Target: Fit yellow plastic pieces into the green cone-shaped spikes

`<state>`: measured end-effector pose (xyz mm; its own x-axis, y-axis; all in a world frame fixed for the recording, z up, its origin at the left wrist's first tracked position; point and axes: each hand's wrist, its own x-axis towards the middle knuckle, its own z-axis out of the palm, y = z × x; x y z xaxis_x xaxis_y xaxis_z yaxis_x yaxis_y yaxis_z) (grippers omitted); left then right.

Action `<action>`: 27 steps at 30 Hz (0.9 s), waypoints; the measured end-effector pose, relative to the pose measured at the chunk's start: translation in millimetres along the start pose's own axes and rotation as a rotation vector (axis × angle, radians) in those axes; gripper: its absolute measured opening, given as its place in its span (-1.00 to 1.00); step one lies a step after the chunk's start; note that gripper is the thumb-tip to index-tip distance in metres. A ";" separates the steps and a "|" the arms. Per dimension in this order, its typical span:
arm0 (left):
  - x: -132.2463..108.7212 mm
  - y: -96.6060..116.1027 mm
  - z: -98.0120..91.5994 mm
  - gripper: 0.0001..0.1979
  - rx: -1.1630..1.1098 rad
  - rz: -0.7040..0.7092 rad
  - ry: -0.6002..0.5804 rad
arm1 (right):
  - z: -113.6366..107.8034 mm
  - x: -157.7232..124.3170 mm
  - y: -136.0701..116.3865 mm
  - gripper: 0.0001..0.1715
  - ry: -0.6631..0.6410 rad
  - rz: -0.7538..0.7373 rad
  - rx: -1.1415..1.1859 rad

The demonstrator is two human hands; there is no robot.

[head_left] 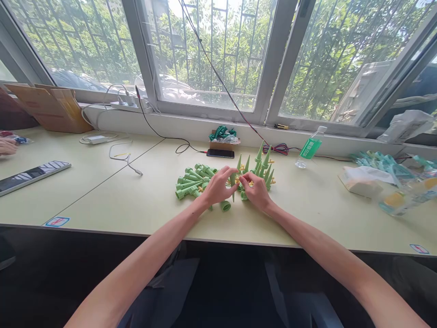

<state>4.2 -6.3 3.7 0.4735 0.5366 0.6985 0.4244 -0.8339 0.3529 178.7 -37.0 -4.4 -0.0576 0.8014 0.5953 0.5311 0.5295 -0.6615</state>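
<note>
My left hand is closed around a green plastic cone spike held upright over the pale table. My right hand pinches a small part right beside it, its fingers curled; what it grips is too small to name. A heap of green cones lies flat to the left of my hands. Several cones with yellow fittings stand upright just behind my right hand. A green ring-shaped cap lies on the table below my left hand.
A black phone and a small box of green parts sit behind the cones. A green-labelled water bottle leans at the right. Plastic bags crowd the far right. Cables, a keyboard-like bar and a cardboard box lie left. Another person's hand shows at the left edge.
</note>
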 end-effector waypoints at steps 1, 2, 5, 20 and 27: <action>-0.1 0.1 -0.1 -0.69 -0.002 0.001 -0.002 | -0.1 0.2 0.4 -0.63 -0.003 0.001 -0.011; -0.1 0.2 -0.2 -0.69 -0.004 0.001 -0.006 | -0.2 0.4 1.0 -0.60 -0.005 0.001 -0.023; -0.2 0.1 -0.4 -0.69 -0.006 -0.001 -0.012 | 0.2 0.8 2.8 -0.54 -0.009 0.002 -0.045; -0.4 -2.1 1.3 -0.68 0.017 -0.002 -0.011 | 1.7 1.0 3.7 -0.62 0.000 0.007 -0.010; -0.8 -1.7 0.9 -0.67 0.001 0.020 -0.027 | 2.1 2.9 8.0 -0.51 -0.006 0.016 -0.075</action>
<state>3.8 -5.2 1.9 0.5024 0.5231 0.6885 0.4157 -0.8443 0.3382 181.0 -29.9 -8.9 -0.0539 0.8114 0.5820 0.5937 0.4947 -0.6347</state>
